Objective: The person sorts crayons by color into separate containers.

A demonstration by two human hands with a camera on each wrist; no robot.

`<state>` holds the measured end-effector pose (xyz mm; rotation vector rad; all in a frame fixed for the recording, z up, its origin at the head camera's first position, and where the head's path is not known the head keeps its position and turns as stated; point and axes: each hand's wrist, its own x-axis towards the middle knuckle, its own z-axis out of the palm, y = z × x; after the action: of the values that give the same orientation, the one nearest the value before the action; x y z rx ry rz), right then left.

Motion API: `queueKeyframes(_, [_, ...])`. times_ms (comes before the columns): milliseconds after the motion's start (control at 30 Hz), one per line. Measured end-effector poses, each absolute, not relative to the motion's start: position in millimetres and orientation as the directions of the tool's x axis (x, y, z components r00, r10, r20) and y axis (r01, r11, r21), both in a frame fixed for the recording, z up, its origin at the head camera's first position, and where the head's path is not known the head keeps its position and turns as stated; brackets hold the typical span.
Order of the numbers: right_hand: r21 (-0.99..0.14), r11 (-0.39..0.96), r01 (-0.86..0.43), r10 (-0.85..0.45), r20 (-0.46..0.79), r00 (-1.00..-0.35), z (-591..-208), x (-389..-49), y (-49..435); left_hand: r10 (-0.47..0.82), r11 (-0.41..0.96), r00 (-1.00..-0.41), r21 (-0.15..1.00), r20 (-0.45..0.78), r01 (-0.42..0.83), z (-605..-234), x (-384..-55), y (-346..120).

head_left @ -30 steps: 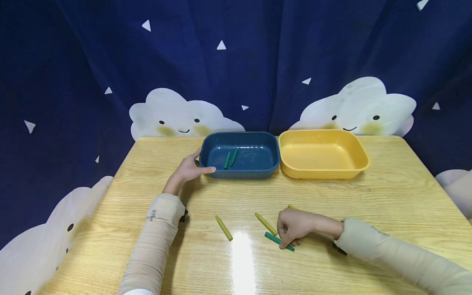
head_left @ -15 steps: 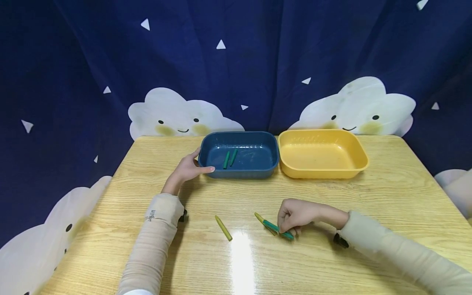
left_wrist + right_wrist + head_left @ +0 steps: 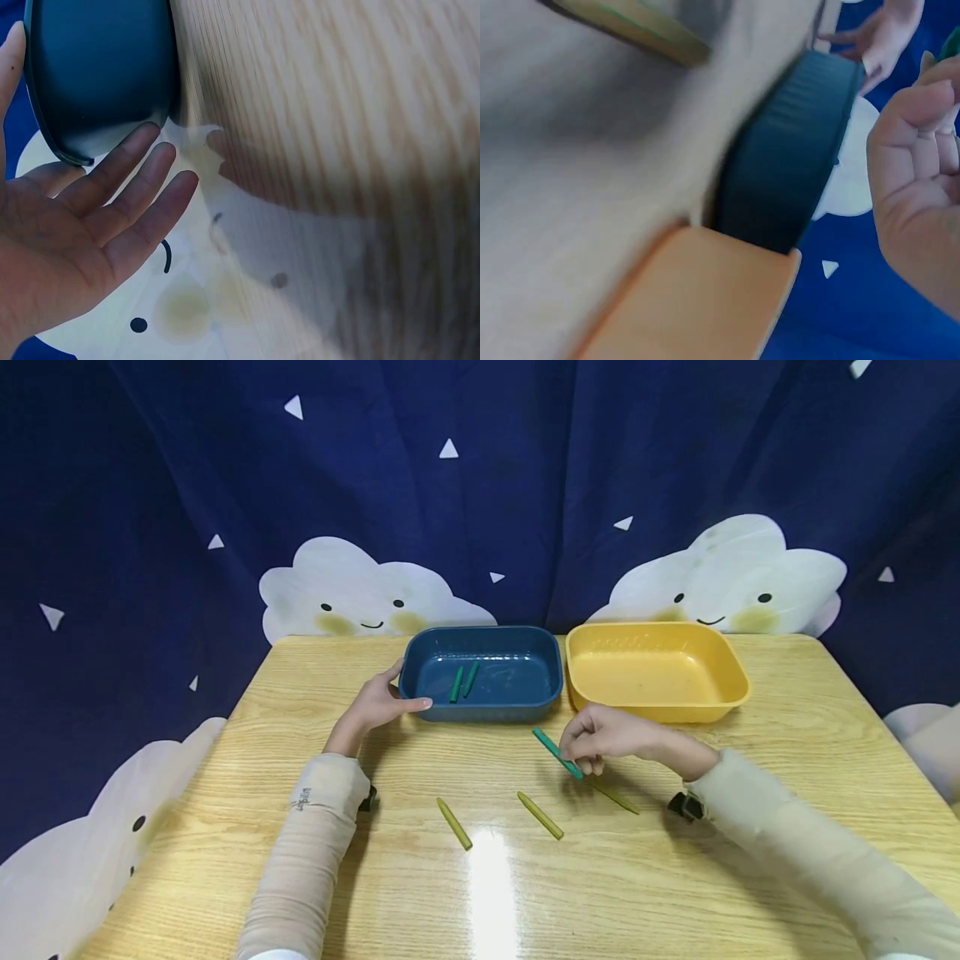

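Observation:
My right hand [image 3: 609, 732] pinches a green crayon [image 3: 555, 750] and holds it above the table, in front of the gap between two plastic bins. In the right wrist view only a bit of that crayon [image 3: 951, 45] shows past the curled fingers. At the left end of the blue bin [image 3: 487, 713], my left hand [image 3: 377, 702] lies against its side, thumb on the front rim. The left wrist view shows this hand's fingers [image 3: 127, 176] fairly straight and spread beside the bin's wall. Two green crayons [image 3: 462, 682] lie inside the blue bin.
Three yellow crayons lie apart on the wooden table [image 3: 420, 893]: a left one [image 3: 454, 823], a middle one [image 3: 540, 815] and one below my right hand [image 3: 617, 797]. The yellow bin [image 3: 660, 713] stands right of the blue one. A dark blue curtain [image 3: 480, 485] hangs behind.
My right hand has picked the green crayon up off the table and carried it away from me toward the bins. The blue bin and my left hand have shifted slightly left.

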<state>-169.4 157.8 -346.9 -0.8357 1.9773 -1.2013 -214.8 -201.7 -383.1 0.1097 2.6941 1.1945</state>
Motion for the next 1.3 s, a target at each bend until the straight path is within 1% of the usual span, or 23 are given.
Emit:
queueKeyframes(167, [-0.918, 0.364, -0.159, -0.759, -0.194, -0.621, -329.1, -185.8, 154.7, 0.142, 0.675, -0.978, 0.738, -0.153, -0.017, -383.8, -215.4, -202.5])
queueKeyframes(367, [-0.925, 0.352, -0.145, -0.733, -0.176, -0.657, -307.7, -208.9, 145.3, 0.138, 0.671, -0.978, 0.741, -0.154, -0.022, -383.9, -216.6, -203.5])
queueKeyframes(467, [-0.930, 0.335, -0.149, -0.730, -0.156, -0.666, -298.9, -221.7, 140.8, 0.141, 0.671, -0.979, 0.741, -0.149, -0.016, -383.9, -216.6, -204.0])
queueKeyframes(700, [-0.935, 0.304, -0.181, -0.741, -0.112, -0.662, -281.7, -250.3, 127.5, 0.144, 0.667, -0.979, 0.745, -0.147, -0.014, -385.5, -217.0, -204.6])
queueKeyframes(867, [-0.932, 0.319, -0.174, -0.736, -0.127, -0.665, -272.0, -265.7, 115.6, 0.149, 0.648, -0.977, 0.761, -0.151, -0.019, -384.3, -216.4, -205.0])
queueKeyframes(1100, [-0.926, 0.340, -0.166, -0.723, -0.144, -0.676, -270.0, -285.8, 94.6, 0.149, 0.645, -0.976, 0.764, -0.161, -0.028, -383.6, -215.0, -206.9])
queueKeyframes(1300, [-0.928, 0.361, -0.097, -0.694, -0.197, -0.693, -270.3, -303.3, 83.2, 0.150, 0.638, -0.976, 0.770, -0.160, -0.029, -385.0, -216.7, -206.0])
